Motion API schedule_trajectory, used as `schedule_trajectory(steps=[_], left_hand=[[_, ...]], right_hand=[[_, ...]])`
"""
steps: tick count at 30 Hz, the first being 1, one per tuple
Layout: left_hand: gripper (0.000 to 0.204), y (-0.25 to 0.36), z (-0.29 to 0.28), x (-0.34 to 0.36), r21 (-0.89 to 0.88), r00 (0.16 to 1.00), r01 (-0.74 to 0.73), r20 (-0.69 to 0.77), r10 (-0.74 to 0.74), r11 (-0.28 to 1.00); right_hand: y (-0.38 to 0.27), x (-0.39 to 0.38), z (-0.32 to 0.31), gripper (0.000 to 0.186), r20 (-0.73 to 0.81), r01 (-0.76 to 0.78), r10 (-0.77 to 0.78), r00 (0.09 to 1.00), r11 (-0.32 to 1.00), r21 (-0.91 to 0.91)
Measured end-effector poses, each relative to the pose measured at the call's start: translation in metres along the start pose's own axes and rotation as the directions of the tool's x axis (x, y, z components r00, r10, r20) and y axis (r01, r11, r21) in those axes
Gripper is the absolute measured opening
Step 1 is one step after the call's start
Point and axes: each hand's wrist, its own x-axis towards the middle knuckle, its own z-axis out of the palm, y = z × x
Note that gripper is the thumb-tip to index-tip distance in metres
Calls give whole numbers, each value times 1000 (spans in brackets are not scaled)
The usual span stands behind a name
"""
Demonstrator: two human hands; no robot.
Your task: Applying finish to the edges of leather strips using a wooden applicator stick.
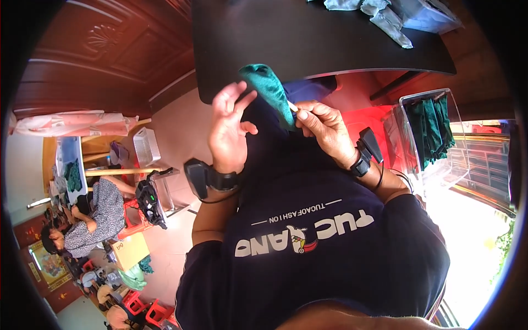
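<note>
The green cloth is held up over the lap, its upper end overlapping the table's near edge in view. The right hand pinches its lower end. The left hand is spread beside it; whether touching, I cannot tell. Floor shows leftward; rightward stands a rack of green cloths.

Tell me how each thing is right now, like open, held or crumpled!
Left hand: open, fingers apart
Right hand: closed, pinching
Green cloth: held up by the right hand
Other green cloths: bunched in folds
Grey material on the black table: crumpled
</note>
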Motion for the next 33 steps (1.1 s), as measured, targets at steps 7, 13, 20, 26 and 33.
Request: schedule_trajectory(steps=[7, 13, 20, 26, 33], left_hand=[[42, 3, 13, 27, -448, 974, 203, 181, -134, 871], [28, -4, 14, 31, -467, 982, 173, 151, -115, 867], [23, -5, 12, 25, -333, 999, 17, 41, -3, 943], [21, 0, 13, 25, -363, 999, 21, 32, -10, 931], [25, 9, 14, 24, -409, 998, 34, 69, -7, 912]], right_hand=[[3, 2, 4, 16, -1, 117, -122, 993, 953, -280], [5, 0, 2, 14, 6, -93, 97, 995, 967, -239], [14, 2, 3, 11, -76, -7, 1, 997, 997, -83], [2, 4, 7, 9, -45, -134, 129, 991, 984, -117], [5, 3, 6, 10, 98, -100, 120, 988, 976, -194]])
